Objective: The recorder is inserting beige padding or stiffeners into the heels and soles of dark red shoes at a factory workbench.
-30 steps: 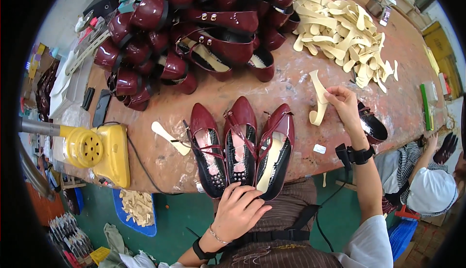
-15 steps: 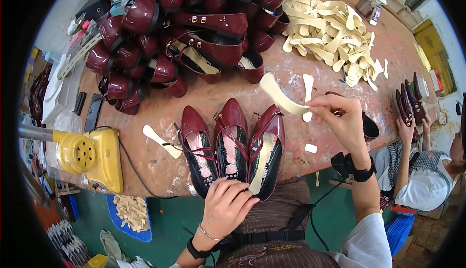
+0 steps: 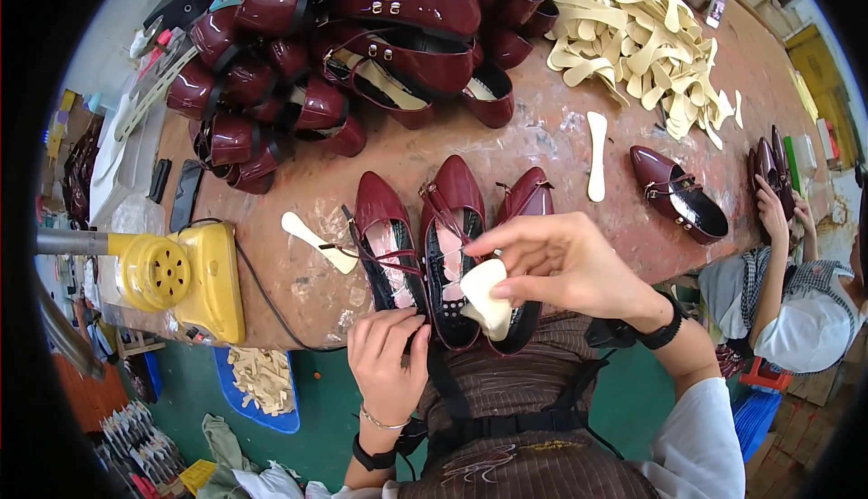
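The right hand (image 3: 574,266) pinches a thin, cream, curved insole (image 3: 486,296) over glossy burgundy pointed shoes (image 3: 454,183) (three, side by side at the near edge of the table (image 3: 303,193)). The left hand (image 3: 387,359) curls at the leftmost shoe's heel; whether it grips, I cannot tell.

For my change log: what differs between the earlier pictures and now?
The right hand has moved left and toward the body, bringing the cream insole in its grip over the right shoe of the row. The left hand has shifted left, to the left shoe's heel. The burgundy shoe heap and yellow machine stayed put.
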Motion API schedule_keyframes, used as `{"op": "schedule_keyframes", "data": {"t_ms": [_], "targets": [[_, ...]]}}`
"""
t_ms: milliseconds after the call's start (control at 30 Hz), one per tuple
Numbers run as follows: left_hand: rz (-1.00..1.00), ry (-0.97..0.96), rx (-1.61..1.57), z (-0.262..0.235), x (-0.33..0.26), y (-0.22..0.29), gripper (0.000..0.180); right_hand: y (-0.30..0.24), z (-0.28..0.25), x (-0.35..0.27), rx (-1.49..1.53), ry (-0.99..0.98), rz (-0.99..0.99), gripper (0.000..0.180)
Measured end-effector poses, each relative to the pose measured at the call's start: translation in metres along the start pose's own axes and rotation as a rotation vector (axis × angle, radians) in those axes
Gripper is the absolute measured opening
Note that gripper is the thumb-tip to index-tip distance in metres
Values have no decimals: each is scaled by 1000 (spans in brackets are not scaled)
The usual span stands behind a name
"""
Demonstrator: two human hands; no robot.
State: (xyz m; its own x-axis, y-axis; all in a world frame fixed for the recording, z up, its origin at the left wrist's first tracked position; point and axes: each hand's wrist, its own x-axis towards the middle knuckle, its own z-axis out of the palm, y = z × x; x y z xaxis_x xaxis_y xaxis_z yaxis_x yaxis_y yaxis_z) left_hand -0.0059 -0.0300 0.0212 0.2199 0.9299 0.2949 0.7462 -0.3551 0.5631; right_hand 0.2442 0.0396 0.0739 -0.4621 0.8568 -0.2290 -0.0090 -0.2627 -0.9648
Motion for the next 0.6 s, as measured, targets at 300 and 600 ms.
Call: {"op": "schedule_keyframes", "data": {"t_ms": [300, 600], "targets": [[-73, -26, 0, 2, 0, -2, 17, 45, 8, 40, -157, 72, 60, 27], [-28, -46, -29, 10, -1, -4, 16, 53, 12, 51, -564, 269, -48, 17]]}}
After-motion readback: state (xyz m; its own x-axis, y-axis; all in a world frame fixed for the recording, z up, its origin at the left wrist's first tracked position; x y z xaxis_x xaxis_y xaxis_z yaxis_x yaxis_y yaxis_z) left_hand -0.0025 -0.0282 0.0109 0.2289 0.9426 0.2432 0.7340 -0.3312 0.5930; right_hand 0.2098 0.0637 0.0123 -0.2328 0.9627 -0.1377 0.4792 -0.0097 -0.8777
